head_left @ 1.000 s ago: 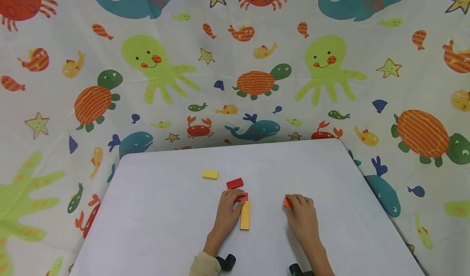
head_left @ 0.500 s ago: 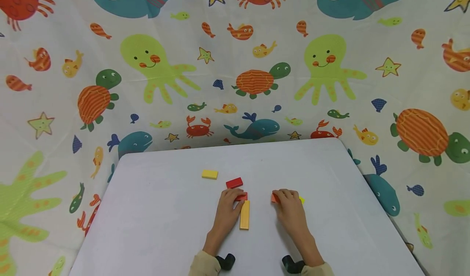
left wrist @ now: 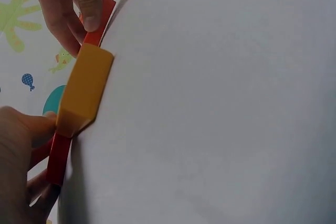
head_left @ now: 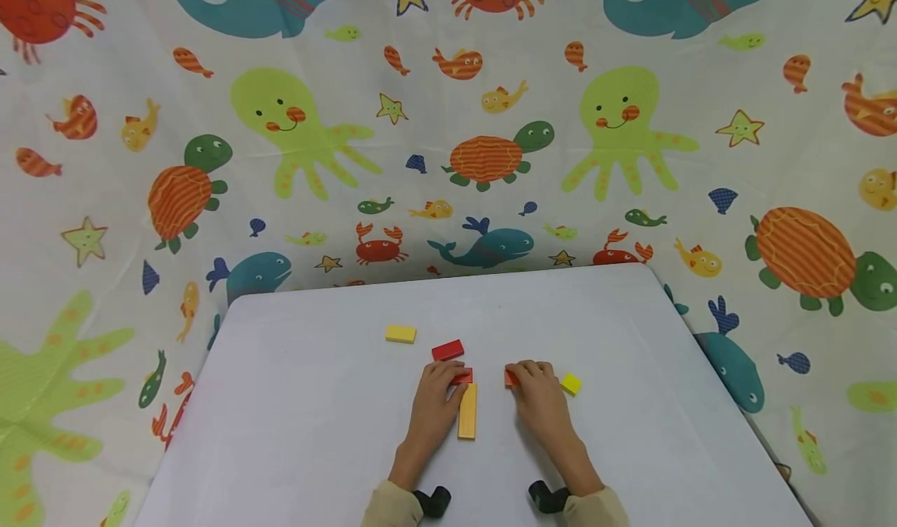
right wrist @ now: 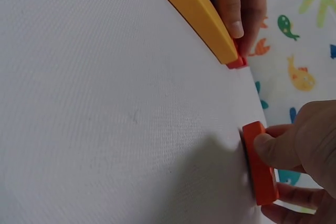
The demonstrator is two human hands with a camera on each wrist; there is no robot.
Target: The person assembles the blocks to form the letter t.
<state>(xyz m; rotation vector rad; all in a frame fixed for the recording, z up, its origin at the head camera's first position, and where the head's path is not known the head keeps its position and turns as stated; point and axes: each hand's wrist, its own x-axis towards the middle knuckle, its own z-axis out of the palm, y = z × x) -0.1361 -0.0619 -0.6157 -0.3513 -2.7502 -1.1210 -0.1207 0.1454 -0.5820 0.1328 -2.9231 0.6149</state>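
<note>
My left hand (head_left: 433,402) pinches a small red block (head_left: 464,376) on the white table, its thumb by the far end of a long yellow-orange block (head_left: 467,413). In the left wrist view the red block (left wrist: 59,160) stands at that block's end. To the right, my right hand (head_left: 543,401) grips an orange-red block (head_left: 510,377), partly covered by its fingers. The right wrist view shows thumb and fingers around this orange-red block (right wrist: 259,163), with a gap between it and the yellow-orange block (right wrist: 199,17).
Beyond my left fingers lies another red block (head_left: 448,349), and a yellow block (head_left: 401,334) is farther back to the left. A small bright yellow block (head_left: 571,384) sits just right of my right hand. A sea-animal cloth (head_left: 490,122) hangs behind the table (head_left: 315,433).
My right hand has slid left with the orange-red block, closer to the left hand, and the bright yellow block has come into sight behind it. The left hand stays put.
</note>
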